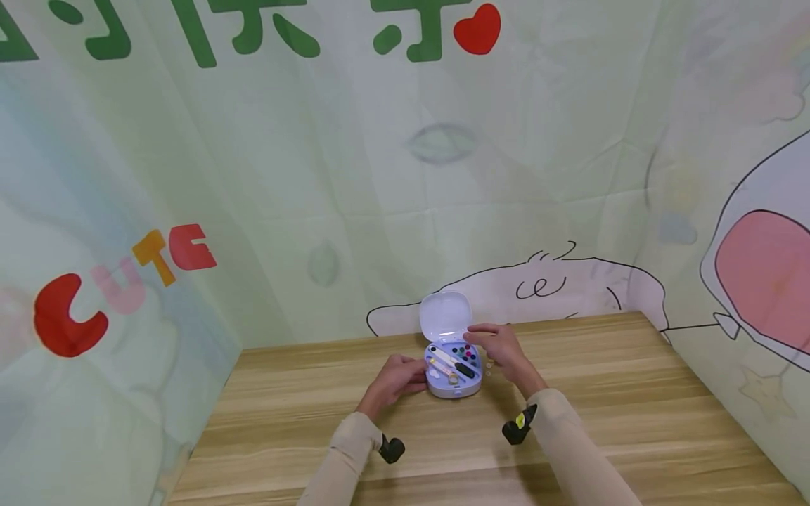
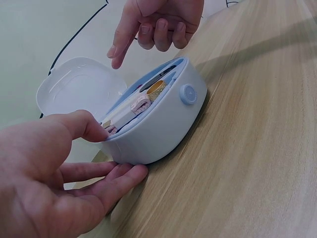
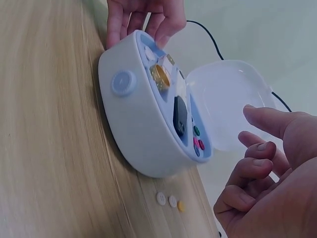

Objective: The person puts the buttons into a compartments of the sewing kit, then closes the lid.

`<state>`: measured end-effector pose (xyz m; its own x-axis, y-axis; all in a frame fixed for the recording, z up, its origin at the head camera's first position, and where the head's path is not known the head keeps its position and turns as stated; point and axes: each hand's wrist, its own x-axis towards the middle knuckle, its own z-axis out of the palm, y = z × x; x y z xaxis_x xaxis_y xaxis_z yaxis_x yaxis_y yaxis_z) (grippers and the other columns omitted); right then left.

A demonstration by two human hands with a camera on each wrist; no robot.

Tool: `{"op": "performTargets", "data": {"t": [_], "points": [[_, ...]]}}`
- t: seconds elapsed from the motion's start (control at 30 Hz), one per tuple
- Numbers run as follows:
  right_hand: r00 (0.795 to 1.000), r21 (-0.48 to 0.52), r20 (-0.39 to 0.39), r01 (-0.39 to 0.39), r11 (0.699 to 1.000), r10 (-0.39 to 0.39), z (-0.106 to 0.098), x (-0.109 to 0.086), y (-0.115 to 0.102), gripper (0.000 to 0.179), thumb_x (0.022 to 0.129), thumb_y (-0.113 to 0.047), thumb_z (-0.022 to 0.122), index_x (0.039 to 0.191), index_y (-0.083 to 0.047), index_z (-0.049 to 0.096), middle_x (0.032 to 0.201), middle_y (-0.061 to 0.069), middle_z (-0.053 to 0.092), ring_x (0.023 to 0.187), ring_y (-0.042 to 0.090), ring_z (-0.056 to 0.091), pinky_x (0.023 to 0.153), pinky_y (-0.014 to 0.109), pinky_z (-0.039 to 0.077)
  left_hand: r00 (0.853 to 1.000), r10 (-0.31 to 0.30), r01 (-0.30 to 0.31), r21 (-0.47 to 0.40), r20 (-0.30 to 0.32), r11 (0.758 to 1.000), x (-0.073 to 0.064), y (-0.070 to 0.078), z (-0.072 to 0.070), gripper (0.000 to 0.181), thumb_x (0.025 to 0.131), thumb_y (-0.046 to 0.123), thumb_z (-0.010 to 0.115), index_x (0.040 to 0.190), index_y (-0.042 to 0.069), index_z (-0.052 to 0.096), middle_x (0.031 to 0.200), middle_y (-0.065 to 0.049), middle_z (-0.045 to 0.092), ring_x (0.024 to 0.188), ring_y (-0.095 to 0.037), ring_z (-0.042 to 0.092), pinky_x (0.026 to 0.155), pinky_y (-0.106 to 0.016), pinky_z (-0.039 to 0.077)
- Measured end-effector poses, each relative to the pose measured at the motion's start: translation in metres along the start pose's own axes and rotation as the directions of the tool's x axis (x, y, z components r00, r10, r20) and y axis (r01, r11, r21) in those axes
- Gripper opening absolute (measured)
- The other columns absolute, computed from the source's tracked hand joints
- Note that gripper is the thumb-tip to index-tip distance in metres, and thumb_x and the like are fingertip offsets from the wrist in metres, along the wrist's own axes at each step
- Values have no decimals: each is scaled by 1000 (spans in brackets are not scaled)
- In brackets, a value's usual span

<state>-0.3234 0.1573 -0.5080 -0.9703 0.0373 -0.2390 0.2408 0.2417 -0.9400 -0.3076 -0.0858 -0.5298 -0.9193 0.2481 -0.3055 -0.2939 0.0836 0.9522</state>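
Observation:
A white and pale blue sewing box (image 1: 452,392) stands on the table with its lid (image 1: 446,316) raised at the back. My left hand (image 1: 400,376) grips its left side, thumb at the rim and fingers low against the wall. Beside the raised lid, my right hand (image 1: 500,348) hovers with index finger extended and the others loosely curled, holding nothing. Inside the box lie a gold thimble (image 3: 160,78), a black-handled tool (image 3: 180,116), a patterned tape roll (image 2: 140,104) and several coloured buttons (image 3: 196,131). A round knob-like catch (image 2: 188,94) sits on the front.
Three loose buttons lie on the wooden table (image 1: 285,422) to the right of the box: two white buttons (image 3: 161,198) and a yellow button (image 3: 181,206). A printed cloth backdrop (image 1: 304,176) rises right behind the table's back edge.

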Motion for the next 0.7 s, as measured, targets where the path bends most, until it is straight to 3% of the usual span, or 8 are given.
{"op": "performTargets", "data": {"t": [0.2, 0.43, 0.6, 0.7], "points": [[1000, 0, -18, 13, 1000, -13, -7, 1, 6, 40, 94, -33, 77, 127, -12, 72, 127, 11, 64, 98, 33, 54, 68, 30, 41, 1000, -2, 2, -3, -1, 1000, 0, 0, 1, 23, 96, 4, 62, 107, -15, 66, 97, -16, 73, 84, -19, 69, 84, -37, 64], [1000, -4, -21, 24, 1000, -24, -15, 1, 15, 40, 96, -31, 74, 130, -11, 71, 139, 13, 60, 109, 32, 54, 77, 34, 47, 1000, -1, 1, -16, 4, 1000, 1, -2, 0, 21, 96, 4, 61, 105, -13, 67, 97, -15, 72, 84, -19, 69, 82, -34, 64], [998, -22, -45, 34, 999, -35, -20, 5, 22, 35, 96, -23, 74, 127, -8, 72, 122, 12, 66, 69, 17, 49, 53, 23, 36, 1000, 0, 0, -16, 6, 1000, 1, -1, 0, 21, 96, 4, 61, 106, -14, 66, 97, -15, 72, 84, -19, 69, 82, -34, 64], [998, -54, -50, 28, 998, -31, -23, 6, 27, 35, 96, -21, 73, 127, -7, 71, 114, 13, 65, 60, 15, 42, 50, 23, 32, 1000, 4, -4, -9, 10, 1000, -1, 1, 0, 24, 97, 4, 60, 108, -16, 65, 98, -17, 73, 84, -20, 69, 83, -36, 64]]}}
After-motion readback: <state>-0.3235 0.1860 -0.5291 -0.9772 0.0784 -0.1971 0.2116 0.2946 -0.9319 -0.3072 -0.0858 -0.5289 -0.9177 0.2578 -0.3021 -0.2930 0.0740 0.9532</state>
